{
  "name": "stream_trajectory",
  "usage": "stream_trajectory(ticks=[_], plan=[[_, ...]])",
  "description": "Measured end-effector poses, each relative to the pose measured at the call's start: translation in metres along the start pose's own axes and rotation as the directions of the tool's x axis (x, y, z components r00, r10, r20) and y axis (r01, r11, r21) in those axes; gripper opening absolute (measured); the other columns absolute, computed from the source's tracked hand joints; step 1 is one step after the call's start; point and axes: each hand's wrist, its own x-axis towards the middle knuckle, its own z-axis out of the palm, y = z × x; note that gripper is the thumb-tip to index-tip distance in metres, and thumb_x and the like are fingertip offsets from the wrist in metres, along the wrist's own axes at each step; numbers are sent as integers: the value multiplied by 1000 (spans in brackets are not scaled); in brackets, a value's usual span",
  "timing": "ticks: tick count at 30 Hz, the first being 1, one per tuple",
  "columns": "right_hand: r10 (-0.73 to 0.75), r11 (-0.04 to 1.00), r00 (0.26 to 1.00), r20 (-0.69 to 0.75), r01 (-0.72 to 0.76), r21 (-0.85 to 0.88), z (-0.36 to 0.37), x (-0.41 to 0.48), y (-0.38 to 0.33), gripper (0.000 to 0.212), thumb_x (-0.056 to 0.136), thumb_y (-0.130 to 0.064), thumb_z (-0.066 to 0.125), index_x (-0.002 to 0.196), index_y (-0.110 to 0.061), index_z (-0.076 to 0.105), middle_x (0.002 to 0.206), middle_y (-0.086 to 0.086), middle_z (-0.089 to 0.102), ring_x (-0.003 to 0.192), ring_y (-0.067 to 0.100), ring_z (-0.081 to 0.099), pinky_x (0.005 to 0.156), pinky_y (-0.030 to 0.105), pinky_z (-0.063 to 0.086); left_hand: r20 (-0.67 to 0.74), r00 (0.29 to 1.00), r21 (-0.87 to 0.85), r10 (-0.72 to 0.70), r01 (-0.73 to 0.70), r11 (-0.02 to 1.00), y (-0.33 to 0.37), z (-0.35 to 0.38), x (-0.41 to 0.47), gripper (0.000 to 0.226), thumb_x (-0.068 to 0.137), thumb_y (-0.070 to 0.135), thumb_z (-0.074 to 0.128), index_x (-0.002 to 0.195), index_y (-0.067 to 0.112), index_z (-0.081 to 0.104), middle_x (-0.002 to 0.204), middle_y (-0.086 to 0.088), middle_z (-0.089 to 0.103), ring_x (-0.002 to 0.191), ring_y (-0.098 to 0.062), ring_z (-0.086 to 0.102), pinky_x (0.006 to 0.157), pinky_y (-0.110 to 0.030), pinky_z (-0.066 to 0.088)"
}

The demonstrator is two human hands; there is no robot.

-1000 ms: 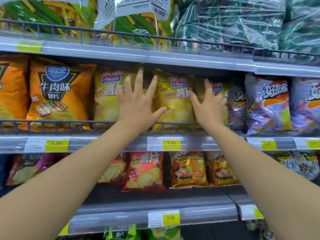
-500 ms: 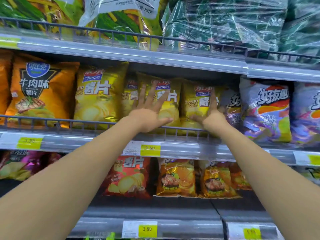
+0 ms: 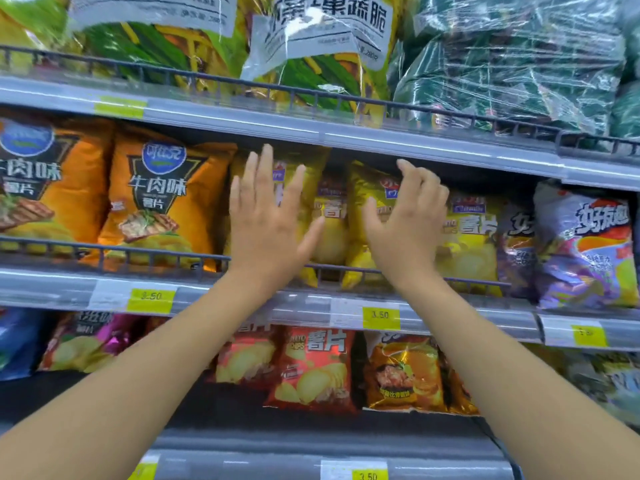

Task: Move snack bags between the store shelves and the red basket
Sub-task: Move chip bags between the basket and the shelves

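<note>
While puffy yellow chip bags (image 3: 330, 233) sit on the mid shelf (image 3: 242, 296) behind a wire rail (image 3: 156, 255), left hand (image 3: 273, 220) lies flat & open on one; right hand (image 3: 408, 220) has fingers (image 3: 417, 176) bent over another, idk if gripping. Orange bags (image 3: 162, 206) on left.

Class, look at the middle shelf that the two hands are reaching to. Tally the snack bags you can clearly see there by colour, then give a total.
Orange foil snack bags: 2
Yellow foil potato-chip bags: 4
Purple foil snack bags: 2
Total: 8
</note>
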Motion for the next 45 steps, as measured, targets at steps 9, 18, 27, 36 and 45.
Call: stream_trajectory(ticks=[9, 18, 27, 36, 45], plan=[[338, 939, 870, 360, -285, -195, 80, -36, -140, 110, 68, -81, 56, 152, -30, 6, 144, 24, 27, 130, 40, 31, 101, 51, 33, 215, 924, 99, -317, 302, 948, -155, -39, -10, 94, 75, 73, 55, 148, 19, 30, 151, -32, 19, 133, -52, 25, 104, -62, 27], [347, 937, 879, 327, -336, -91, 86, -38, -123, 105, 72, -65, 66, 150, -43, -2, 147, 25, 24, 132, 41, 32, 105, 48, 34, 373, 869, -32, -325, 363, 931, -151, -31, -5, 96, 83, 64, 55, 151, 39, -7, 157, -23, -7, 136, -48, 19, 100, -57, 33], [180, 961, 977, 114, -150, -231, 82, -50, -135, 92, 77, -71, 53, 147, -18, 28, 141, 25, 34, 126, 41, 34, 101, 52, 31, 301, 923, -38, -241, 264, 964, -157, -36, -15, 96, 80, 81, 33, 154, 30, 1, 157, -27, 0, 141, -48, 15, 110, -60, 22], [241, 955, 908, 343, -284, 80, 113, -55, -239, 93, 78, -65, 62, 148, -21, 19, 131, 16, 39, 121, 34, 40, 101, 40, 36, 65, 970, -38, -236, 239, 970, -220, -63, -18, 76, 89, 55, 45, 152, 22, 20, 157, -28, 7, 143, -49, 8, 112, -62, 12], [393, 913, 836, 382, -405, -53, 136, -58, -253, 113, 70, -72, 63, 152, -31, -3, 139, 22, 38, 114, 36, 53, 95, 41, 43, 272, 904, 2, -328, 341, 940, -299, -74, -8, 109, 70, 79, 56, 150, 41, -8, 157, -25, 0, 139, -51, 12, 95, -63, 36]])
